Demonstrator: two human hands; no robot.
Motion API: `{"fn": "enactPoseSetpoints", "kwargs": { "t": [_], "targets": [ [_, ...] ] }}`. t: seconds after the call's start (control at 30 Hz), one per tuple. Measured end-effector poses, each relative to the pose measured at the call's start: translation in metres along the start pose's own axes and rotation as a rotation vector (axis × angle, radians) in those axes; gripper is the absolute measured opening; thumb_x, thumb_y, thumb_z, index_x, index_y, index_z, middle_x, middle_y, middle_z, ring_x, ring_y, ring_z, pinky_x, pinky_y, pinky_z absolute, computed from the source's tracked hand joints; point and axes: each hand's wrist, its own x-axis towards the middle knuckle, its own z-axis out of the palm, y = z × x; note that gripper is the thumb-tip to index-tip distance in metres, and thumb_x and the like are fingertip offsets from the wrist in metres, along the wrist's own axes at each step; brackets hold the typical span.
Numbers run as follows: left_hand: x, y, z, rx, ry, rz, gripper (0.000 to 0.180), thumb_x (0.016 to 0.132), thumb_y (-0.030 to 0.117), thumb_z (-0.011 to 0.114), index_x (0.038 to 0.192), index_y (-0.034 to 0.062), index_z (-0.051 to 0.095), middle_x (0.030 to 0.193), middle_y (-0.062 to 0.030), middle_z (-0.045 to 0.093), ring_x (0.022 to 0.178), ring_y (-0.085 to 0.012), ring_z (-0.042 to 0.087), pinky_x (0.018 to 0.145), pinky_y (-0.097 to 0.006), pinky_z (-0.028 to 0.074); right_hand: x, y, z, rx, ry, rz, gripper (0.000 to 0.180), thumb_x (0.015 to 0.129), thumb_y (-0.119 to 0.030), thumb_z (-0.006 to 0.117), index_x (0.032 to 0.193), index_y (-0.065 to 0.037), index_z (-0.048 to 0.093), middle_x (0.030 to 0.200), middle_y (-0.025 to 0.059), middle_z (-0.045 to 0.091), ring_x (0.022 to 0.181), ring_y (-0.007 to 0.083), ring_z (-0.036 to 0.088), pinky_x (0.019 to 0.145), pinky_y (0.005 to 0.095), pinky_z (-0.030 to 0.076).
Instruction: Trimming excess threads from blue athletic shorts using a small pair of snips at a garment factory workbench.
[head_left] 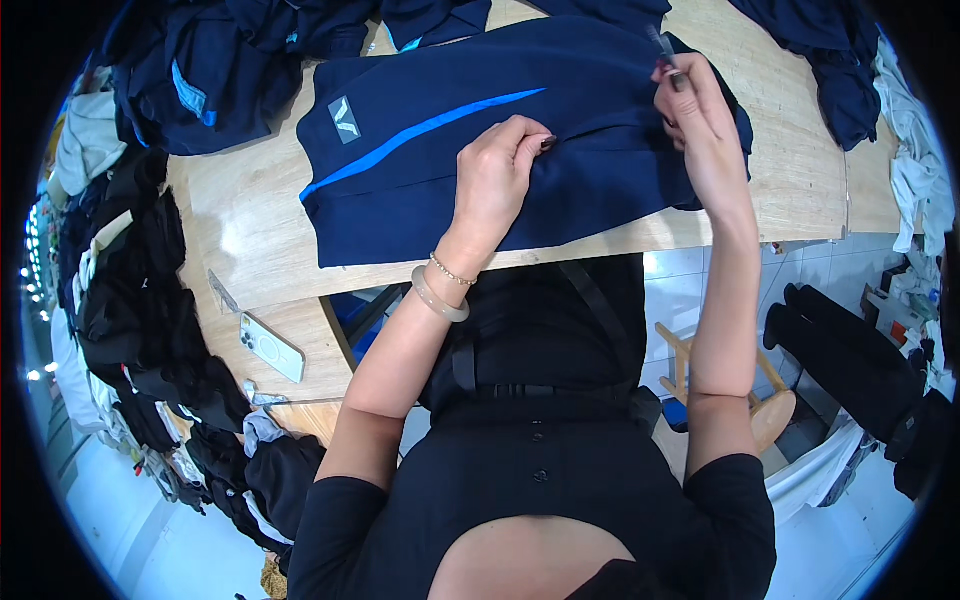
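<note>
While the navy garment (480, 150) lies flat on the table (240, 240), the left hand (495, 180) presses it, fingers curled; the right hand (690, 100) pinches a small tool (662, 45) at its edge, work seemingly midway.

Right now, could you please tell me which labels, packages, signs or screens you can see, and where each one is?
Patch label: small grey slanted rectangle with a pale mark, sewn on the navy garment near its upper left corner, above the blue stripe.
Phone: pale, lying back up on the wooden table at left; screen hidden.
No packages or signs seen.
</note>
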Motion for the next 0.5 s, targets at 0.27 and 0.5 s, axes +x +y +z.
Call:
{"fn": "enactPoseSetpoints", "kwargs": {
  "t": [0.27,0.5],
  "targets": [
    [0.005,0.002,0.0,-0.103,0.016,-0.08,0.005,0.09,0.002,0.059,0.089,-0.0025,0.062,0.079,-0.0115,0.067,0.072,-0.0213,0.067,0.067,-0.029,0.052,0.012,-0.024,0.007,-0.754,-0.252,-0.387,0.013,0.074,-0.008,0.072,0.086,-0.004,0.066,0.082,0.0052,0.056,0.081,0.023,0.051,0.074,0.0354,0.045],
    [0.009,0.008,-0.003,-0.085,0.031,-0.037,0.005,0.088,0.003,0.061,0.086,-0.0014,0.059,0.082,-0.0118,0.06,0.071,-0.0295,0.061,0.063,-0.034,0.048,0.018,-0.018,0.028,-0.856,-0.231,-0.54,0.017,0.071,-0.009,0.074,0.084,-0.002,0.066,0.081,0.0055,0.055,0.078,0.0213,0.049,0.071,0.0321,0.045]
  ]
}}
